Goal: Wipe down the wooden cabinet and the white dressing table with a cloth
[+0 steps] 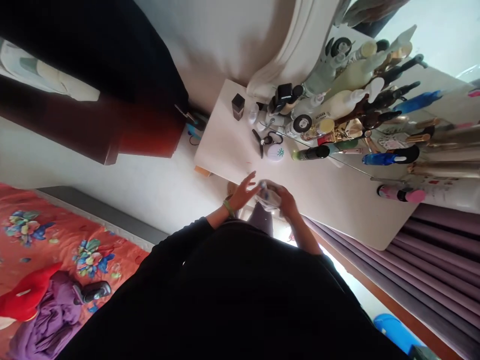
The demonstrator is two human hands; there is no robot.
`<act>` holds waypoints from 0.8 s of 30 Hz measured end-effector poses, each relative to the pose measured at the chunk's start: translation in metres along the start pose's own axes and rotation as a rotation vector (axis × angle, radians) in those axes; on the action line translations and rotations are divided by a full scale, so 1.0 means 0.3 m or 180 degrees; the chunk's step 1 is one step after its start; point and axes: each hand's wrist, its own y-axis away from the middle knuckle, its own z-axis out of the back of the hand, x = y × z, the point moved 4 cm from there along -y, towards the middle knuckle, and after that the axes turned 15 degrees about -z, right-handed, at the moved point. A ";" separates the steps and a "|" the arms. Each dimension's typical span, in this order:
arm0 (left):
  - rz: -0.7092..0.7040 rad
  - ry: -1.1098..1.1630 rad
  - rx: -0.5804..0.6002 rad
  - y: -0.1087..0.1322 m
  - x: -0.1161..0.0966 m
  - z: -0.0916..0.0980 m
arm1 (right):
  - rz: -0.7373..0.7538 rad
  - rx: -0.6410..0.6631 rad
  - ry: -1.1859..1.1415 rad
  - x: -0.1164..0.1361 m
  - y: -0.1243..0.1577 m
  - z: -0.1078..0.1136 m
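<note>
My right hand (287, 202) is wrapped round the side of a round, clear, whitish container (270, 198); motion blur hides its exact kind. Something small and bluish shows at the container's upper left. My left hand (242, 194), with a green band at the wrist, is at the container's left with its fingers spread. Whether its fingertips touch the container, I cannot tell. Both hands are at the front edge of the white dressing table (228, 145), above my lap. Beyond them on the table lie a round white case with a green mark (275, 152) and a black-handled item (267, 140).
Crowded bottles, including a white pump bottle (337, 104), stand along the mirror at the back right. A dark square-sided bottle (238, 107) stands at the far left corner. Purple curtains (431, 260) hang at right; a red flowered bed (63, 245) is at left.
</note>
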 end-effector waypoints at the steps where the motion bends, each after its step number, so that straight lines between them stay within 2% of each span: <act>1: -0.0057 -0.0048 -0.0195 0.003 -0.006 0.023 | 0.0061 0.0001 0.0019 0.081 -0.063 -0.075; 3: -0.0164 -0.0273 -0.0756 0.014 -0.007 0.117 | 0.0474 -0.0067 0.0166 0.264 -0.184 -0.219; 5: -0.0139 -0.0491 -0.1270 0.040 0.013 0.248 | 0.1033 0.0093 0.0688 0.440 -0.293 -0.357; 7: -0.0112 -0.0636 -0.1635 0.083 0.046 0.383 | 0.1318 0.0396 0.1330 0.551 -0.382 -0.467; 9: -0.0217 -0.0742 -0.1828 0.125 0.074 0.491 | 0.1373 0.0596 0.1798 0.569 -0.432 -0.519; 10: -0.0265 -0.0779 -0.1878 0.140 0.083 0.529 | 0.1344 0.0605 0.1901 0.543 -0.437 -0.518; 12: -0.0289 -0.0809 -0.1917 0.145 0.086 0.564 | 0.1201 0.0409 0.1805 0.430 -0.401 -0.459; 15: -0.0346 -0.0769 -0.1750 0.057 0.035 0.523 | 0.0637 -0.0403 0.1085 0.177 -0.249 -0.255; 18: -0.0757 -0.0844 -0.1087 -0.150 -0.084 0.391 | 0.0143 -0.0984 0.0900 -0.043 -0.048 -0.034; 21: -0.1228 -0.1102 -0.0458 -0.406 -0.216 0.236 | -0.0330 -0.1291 0.0761 -0.156 0.091 0.142; 24: -0.1402 -0.1532 -0.0182 -0.633 -0.304 0.117 | -0.0686 -0.1288 0.0542 -0.179 0.128 0.255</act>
